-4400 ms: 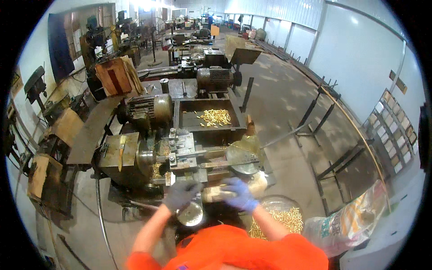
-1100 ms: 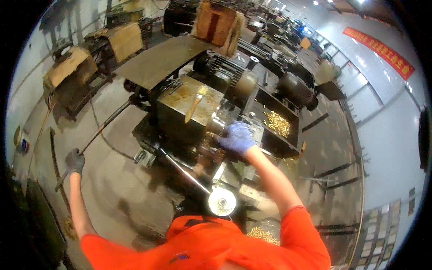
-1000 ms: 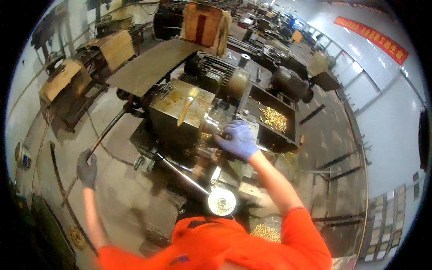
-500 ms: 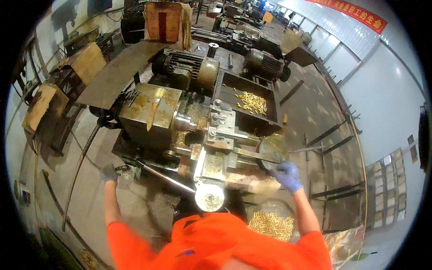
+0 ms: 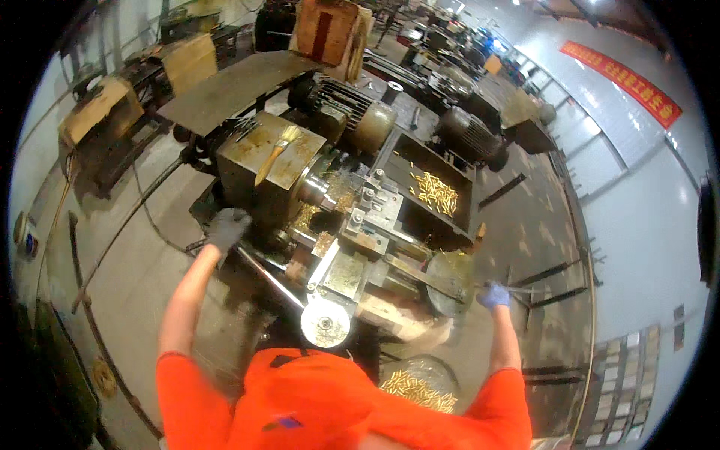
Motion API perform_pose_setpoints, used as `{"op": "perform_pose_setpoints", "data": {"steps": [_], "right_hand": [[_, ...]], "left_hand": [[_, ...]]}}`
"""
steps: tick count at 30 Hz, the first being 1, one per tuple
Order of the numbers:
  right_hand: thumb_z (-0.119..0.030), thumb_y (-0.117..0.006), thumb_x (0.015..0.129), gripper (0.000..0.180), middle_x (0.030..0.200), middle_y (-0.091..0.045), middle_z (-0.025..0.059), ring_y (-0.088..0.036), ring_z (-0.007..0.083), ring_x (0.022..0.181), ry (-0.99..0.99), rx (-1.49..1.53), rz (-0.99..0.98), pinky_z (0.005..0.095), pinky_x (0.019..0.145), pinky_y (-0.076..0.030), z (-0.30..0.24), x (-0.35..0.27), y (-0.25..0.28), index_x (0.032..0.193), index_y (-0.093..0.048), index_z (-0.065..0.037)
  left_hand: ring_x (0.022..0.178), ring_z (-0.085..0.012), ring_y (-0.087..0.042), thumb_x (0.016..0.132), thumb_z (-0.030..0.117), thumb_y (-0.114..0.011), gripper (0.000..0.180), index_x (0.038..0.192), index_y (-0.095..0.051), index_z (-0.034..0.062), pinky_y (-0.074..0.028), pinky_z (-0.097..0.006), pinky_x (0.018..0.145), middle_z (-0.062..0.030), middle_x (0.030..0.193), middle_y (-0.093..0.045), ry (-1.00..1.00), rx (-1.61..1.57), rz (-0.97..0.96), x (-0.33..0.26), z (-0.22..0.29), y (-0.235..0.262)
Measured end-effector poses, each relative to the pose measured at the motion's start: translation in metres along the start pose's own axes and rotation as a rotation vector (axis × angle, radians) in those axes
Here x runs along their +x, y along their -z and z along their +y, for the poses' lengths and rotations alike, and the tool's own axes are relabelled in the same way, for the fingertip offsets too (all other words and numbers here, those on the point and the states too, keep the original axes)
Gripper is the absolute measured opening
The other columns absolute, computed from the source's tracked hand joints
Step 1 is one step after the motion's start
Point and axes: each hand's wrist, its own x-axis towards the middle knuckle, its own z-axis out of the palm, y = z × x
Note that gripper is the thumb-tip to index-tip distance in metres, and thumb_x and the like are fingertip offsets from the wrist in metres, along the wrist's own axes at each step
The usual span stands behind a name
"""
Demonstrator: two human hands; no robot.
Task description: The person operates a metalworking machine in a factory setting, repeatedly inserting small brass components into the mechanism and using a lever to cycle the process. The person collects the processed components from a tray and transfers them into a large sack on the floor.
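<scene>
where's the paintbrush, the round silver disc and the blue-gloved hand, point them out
paintbrush [image 5: 271,160]: head view, on its handle
round silver disc [image 5: 325,322]: head view, on the middle of its face
blue-gloved right hand [image 5: 493,295]: head view, on the middle of the hand

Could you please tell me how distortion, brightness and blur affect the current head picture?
Head view: fisheye distortion bows the red banner, and the corners fall black; the pale round disc looks bright; the left hand and right hand look slightly soft, their finger edges indistinct.
</scene>
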Motion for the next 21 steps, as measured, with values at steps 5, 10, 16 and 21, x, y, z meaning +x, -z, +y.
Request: {"op": "perform_pose_setpoints", "data": {"steps": [5, 10, 16, 21], "right_hand": [[-0.039, -0.064, 0.068, 0.053, 0.117, -0.059, 0.0118, -0.055, 0.0279, 0.109, -0.295, 0.082, -0.25, 0.0369, 0.091, -0.044, 0.043, 0.012, -0.027, 0.115, -0.059, -0.015], [-0.038, -0.065, 0.066, 0.037, 0.095, -0.065, 0.0177, -0.061, 0.0339, 0.092, -0.436, 0.127, -0.095, 0.0395, 0.081, -0.049, 0.075, -0.036, -0.068, 0.089, -0.069, -0.009], [-0.042, -0.061, 0.068, 0.04, 0.088, -0.064, 0.0199, -0.061, 0.0372, 0.084, -0.5, 0.208, -0.02, 0.0425, 0.075, -0.048, 0.047, -0.103, -0.072, 0.085, -0.067, -0.008], [-0.044, -0.065, 0.067, 0.045, 0.089, -0.062, 0.0252, -0.061, 0.0391, 0.086, -0.539, 0.364, 0.012, 0.0453, 0.073, -0.048, 0.05, -0.2, -0.084, 0.087, -0.067, -0.004]], "left_hand": [[0.084, -0.0305, -0.062, 0.074, 0.035, -0.059, 0.026, 0.083, -0.069, 0.0129, -0.049, -0.038, 0.075, -0.0122, 0.084, -0.065, 0.092, 0.36, -0.003, -0.021, 0.03, 0.006], [0.083, -0.0298, -0.063, 0.078, 0.03, -0.061, 0.024, 0.085, -0.069, 0.009, -0.048, -0.038, 0.074, -0.0113, 0.088, -0.067, 0.084, 0.22, 0.267, -0.032, -0.004, 0.008], [0.081, -0.0307, -0.062, 0.078, 0.03, -0.061, 0.026, 0.085, -0.068, 0.0061, -0.047, -0.038, 0.073, -0.0138, 0.086, -0.066, 0.126, 0.068, 0.33, 0.0, -0.001, -0.005], [0.081, -0.0297, -0.063, 0.079, 0.026, -0.062, 0.023, 0.085, -0.068, 0.0046, -0.047, -0.036, 0.074, -0.0134, 0.086, -0.067, 0.055, -0.053, 0.43, -0.001, -0.034, -0.01]]}}
